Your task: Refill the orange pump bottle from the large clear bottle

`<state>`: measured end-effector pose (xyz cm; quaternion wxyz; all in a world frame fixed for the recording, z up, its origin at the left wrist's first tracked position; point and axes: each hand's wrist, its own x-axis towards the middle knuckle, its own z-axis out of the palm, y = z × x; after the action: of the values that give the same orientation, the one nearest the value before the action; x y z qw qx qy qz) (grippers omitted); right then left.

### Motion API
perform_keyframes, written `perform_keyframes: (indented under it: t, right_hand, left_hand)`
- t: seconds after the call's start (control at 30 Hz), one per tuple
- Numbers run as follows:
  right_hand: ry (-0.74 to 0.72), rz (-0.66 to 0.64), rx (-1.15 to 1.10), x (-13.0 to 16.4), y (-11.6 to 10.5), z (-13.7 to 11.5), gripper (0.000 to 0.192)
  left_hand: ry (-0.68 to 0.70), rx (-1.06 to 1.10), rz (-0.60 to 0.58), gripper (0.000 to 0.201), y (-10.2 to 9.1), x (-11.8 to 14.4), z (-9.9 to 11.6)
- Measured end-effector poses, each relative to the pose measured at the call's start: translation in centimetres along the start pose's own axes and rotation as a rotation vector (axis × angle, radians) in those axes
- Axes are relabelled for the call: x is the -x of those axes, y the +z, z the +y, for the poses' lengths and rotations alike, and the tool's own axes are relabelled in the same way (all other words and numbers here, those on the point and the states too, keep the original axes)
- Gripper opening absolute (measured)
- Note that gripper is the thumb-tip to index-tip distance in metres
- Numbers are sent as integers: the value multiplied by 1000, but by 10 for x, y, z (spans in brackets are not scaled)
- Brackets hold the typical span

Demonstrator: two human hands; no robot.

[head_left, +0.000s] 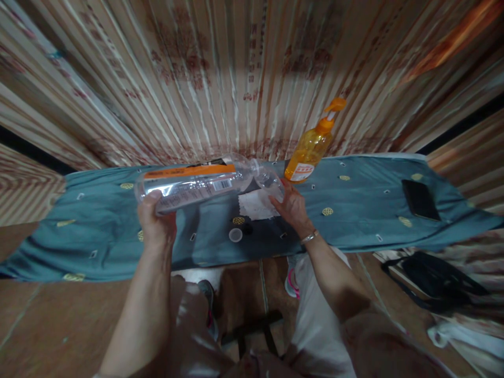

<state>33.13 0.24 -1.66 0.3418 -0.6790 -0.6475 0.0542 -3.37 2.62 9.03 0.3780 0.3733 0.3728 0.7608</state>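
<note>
My left hand (156,220) grips the base end of a clear plastic bottle (192,184) with an orange label, held almost level over a table covered by a teal cloth (354,210). The bottle's open neck points right into a small clear cup (270,182) held by my right hand (292,207). Below the cup lies a white paper napkin (255,205). A small clear bottle cap (235,234) and a dark cap (248,229) rest on the cloth near the front edge.
An orange pump bottle (311,149) stands behind the cup. A black phone (420,200) lies at the cloth's right end. A black bag (437,281) sits on the floor at right. Patterned curtains hang behind the table.
</note>
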Motion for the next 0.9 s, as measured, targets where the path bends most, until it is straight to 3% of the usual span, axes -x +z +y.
perform_keyframes:
  t: [0.13,0.3,0.5,0.9]
  right_hand:
    - [7,-16,0,0,0,1,67]
    - [28,-31,23,-1,1,1,70]
    - [1,-15,11,0,3,3,68]
    - [9,-23,44,-1,3,5,69]
  left_hand:
    - [-6,-2,-13,86,1,1,0]
    - [-14,27,57,87,3,2,0]
    - [7,6,-22,86,0,2,1]
    - [-31,8,6,86,1,1,3]
